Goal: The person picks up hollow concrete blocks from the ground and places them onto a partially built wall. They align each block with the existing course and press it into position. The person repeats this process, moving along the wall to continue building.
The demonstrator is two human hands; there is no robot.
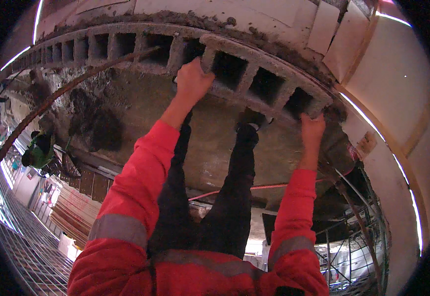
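A grey hollow concrete block (248, 76) sits at the right end of a curving row of similar blocks (91, 47), its dark cavities facing up. My left hand (193, 81) is closed round its left end, beside the neighbouring block. At the opposite end, my right hand (312, 129) grips the near right corner with bent fingers. Both arms, in red sleeves with grey bands, reach forward to it. The block rests level with the row or very close to it; whether it touches the bed beneath is hidden.
A rusty reinforcing bar (52, 96) rises from a cavity left of my left hand and curves toward the lower left. Dark mortar (96, 123) lies on the boards. A pink hose (274, 187) passes behind my legs. Wire mesh (22, 256) and stacked timber (74, 214) stand lower left.
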